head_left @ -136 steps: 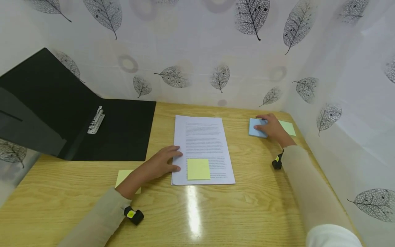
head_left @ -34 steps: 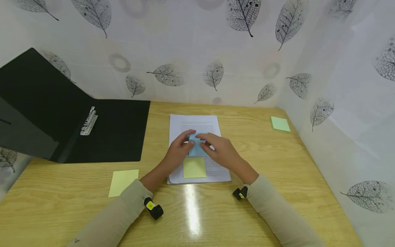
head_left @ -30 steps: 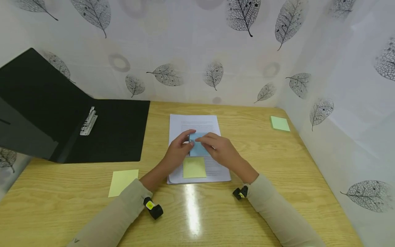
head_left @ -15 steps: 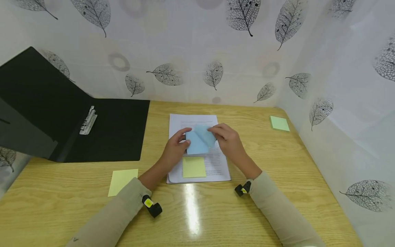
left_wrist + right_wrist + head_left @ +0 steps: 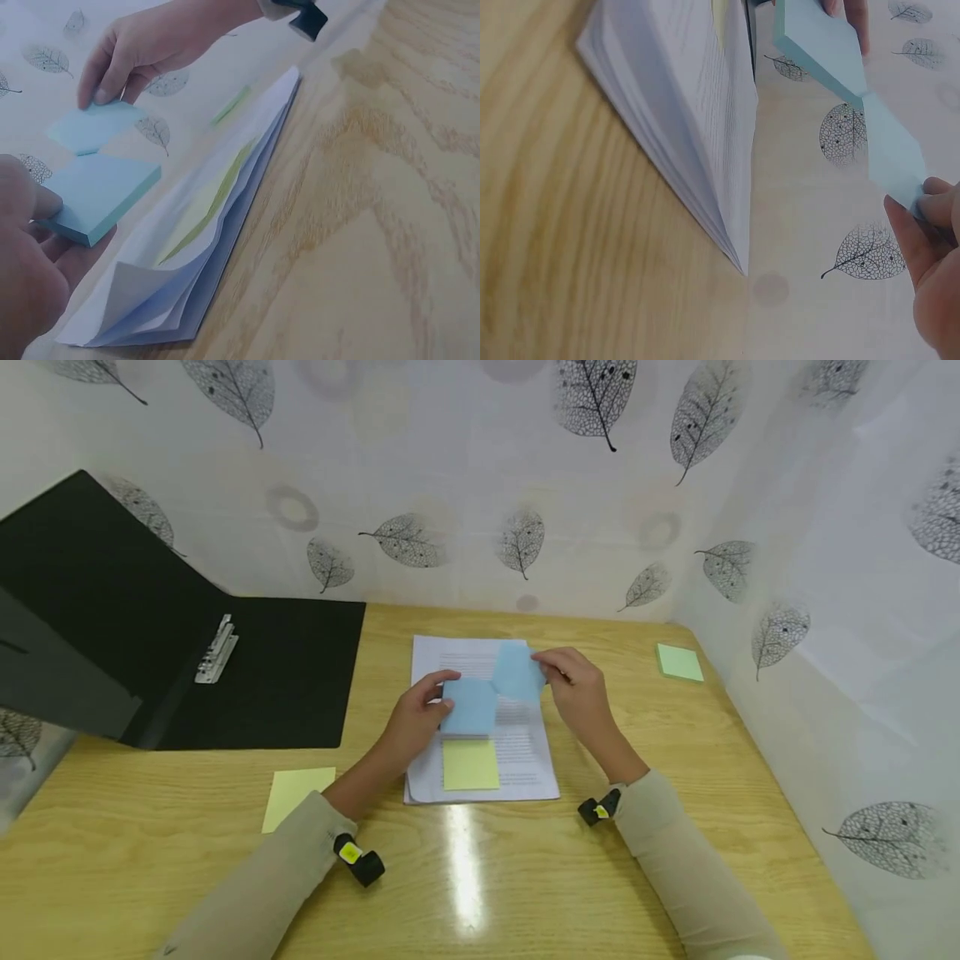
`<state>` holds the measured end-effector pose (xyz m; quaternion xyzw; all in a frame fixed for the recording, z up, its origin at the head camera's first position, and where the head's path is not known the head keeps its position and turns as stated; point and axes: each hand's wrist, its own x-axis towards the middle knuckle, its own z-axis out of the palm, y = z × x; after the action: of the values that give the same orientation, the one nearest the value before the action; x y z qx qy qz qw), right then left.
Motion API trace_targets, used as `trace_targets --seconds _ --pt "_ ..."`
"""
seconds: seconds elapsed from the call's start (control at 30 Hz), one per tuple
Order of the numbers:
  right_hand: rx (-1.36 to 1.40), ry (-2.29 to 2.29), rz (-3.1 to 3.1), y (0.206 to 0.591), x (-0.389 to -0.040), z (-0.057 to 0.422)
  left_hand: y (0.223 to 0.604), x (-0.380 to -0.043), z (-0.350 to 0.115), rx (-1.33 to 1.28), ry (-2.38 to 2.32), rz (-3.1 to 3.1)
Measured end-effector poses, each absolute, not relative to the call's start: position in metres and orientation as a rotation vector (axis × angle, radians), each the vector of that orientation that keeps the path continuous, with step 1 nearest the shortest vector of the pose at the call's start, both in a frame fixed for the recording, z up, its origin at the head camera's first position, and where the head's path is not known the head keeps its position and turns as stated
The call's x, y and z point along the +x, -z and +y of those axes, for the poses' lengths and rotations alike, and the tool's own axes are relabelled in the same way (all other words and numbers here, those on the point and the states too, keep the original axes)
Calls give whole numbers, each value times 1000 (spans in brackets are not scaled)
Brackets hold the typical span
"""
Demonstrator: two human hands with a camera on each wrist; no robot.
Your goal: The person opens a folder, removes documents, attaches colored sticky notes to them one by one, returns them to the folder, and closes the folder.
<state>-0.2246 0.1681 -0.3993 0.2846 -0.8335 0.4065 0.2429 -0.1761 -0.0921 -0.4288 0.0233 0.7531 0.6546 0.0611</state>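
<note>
My left hand [image 5: 411, 720] grips a thick pad of blue sticky notes [image 5: 469, 707] by its left edge, thumb on top, above the printed sheets [image 5: 517, 760]. Between thumb and fingers of my right hand [image 5: 581, 689] is a single blue sticky note [image 5: 519, 672], up and to the right of the pad. In the right wrist view the note [image 5: 891, 146] meets the pad [image 5: 821, 45] at one corner. Both are raised over the paper stack [image 5: 202, 247] in the left wrist view. A yellow sticky note [image 5: 471, 766] lies on the top sheet, just below the pad.
An open black binder [image 5: 296, 677] with a metal clip [image 5: 217, 649] stands at the left. Another yellow sticky note [image 5: 292, 793] lies on the wooden table [image 5: 637, 860] by my left forearm. A green sticky note pad [image 5: 679, 662] sits at the back right, near the patterned curtain [image 5: 450, 460].
The blue pad came from the back right to over the papers. My right hand has lifted its top note and drawn it up and right, while my left hand shifted slightly left with the pad.
</note>
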Motion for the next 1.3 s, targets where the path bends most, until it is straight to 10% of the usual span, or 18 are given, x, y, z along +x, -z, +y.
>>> trace_targets --seconds 0.63,1.3 --pt "557 -1435 -2386 392 -224 172 420 -102 -214 26 -1891 2411" --pt "553 -1496 -2420 395 -221 171 441 -27 -354 -560 -1575 2610"
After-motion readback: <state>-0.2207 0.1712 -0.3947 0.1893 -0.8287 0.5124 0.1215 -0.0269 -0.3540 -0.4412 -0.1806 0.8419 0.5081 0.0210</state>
